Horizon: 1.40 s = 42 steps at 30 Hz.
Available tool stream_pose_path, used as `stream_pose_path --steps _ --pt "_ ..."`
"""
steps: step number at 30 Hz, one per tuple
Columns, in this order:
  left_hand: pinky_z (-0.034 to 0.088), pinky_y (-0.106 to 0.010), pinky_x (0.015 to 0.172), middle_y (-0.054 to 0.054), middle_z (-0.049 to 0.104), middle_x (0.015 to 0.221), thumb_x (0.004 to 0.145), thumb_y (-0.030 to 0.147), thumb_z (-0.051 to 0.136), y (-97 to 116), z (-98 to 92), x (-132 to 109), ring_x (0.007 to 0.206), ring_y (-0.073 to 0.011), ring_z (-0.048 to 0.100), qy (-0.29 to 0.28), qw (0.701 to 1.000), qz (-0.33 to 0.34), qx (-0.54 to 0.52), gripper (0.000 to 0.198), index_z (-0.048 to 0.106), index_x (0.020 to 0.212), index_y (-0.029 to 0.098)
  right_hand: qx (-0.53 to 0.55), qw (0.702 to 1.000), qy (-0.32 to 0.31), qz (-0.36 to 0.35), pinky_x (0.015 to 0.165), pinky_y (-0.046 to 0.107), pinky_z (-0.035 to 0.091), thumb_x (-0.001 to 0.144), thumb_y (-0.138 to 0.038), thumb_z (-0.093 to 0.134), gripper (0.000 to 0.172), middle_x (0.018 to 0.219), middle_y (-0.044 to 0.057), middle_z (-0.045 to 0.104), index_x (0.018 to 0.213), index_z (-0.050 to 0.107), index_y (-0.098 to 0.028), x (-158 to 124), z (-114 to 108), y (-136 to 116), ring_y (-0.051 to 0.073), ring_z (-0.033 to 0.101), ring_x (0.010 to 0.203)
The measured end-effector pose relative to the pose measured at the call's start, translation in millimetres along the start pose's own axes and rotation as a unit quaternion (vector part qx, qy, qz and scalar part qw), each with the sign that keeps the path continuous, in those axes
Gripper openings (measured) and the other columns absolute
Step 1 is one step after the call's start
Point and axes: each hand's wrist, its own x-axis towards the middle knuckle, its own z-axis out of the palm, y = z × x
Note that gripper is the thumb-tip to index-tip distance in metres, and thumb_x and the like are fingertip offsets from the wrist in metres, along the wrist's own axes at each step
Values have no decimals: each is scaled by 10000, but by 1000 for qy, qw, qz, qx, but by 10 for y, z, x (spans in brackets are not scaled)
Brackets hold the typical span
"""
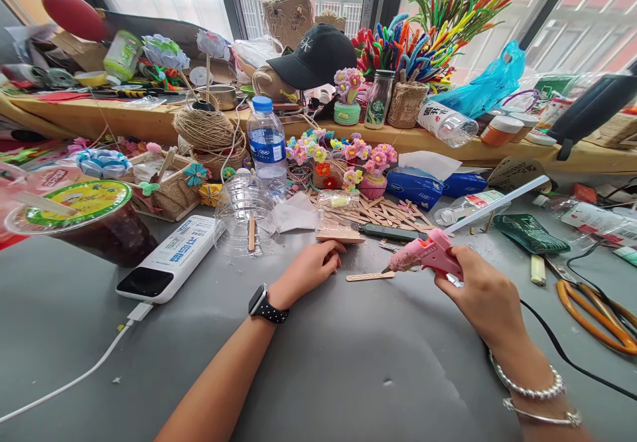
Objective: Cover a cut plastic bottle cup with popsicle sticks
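Note:
My right hand (pixel 482 289) grips a pink hot glue gun (pixel 423 255) with a long white glue stick (pixel 497 203) sticking out of its back. The gun's nozzle meets the right end of a wooden craft stick (pixel 367 277) lying flat on the table. Left of that stick, my left hand (pixel 313 266) rests on the table with curled fingers. Its fingertips are close to the front edge of a small flat wooden piece (pixel 340 237); whether they pinch anything is hidden. Behind lie a heap of loose craft sticks (pixel 383 213) and a dark green-handled tool (pixel 391 231).
On the left stand a cup of dark drink (pixel 104 229), a white power bank (pixel 169 259) and a water bottle (pixel 267 143). Orange-handled scissors (pixel 594 316) and the black cord (pixel 562 349) lie at right. A crowded wooden ledge (pixel 318 138) runs along the back.

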Motion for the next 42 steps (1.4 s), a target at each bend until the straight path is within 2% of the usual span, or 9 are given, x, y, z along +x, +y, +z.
stream_pose_path --steps 9,42 --pt "449 -227 601 -25 617 718 782 198 346 -16 3 -5 625 -126 582 1 1000 3 8 242 536 928 163 -9 1000 2 -3 416 216 257 729 -316 477 175 681 24 594 822 526 -177 14 -5 3 140 496 524" --pt "448 -220 591 -22 623 713 781 199 358 -22 8 3 611 -118 581 5 1000 8 7 240 547 924 163 -28 1000 6 -4 409 199 263 663 -218 489 129 632 6 582 784 506 -177 21 -24 -22 136 510 523"
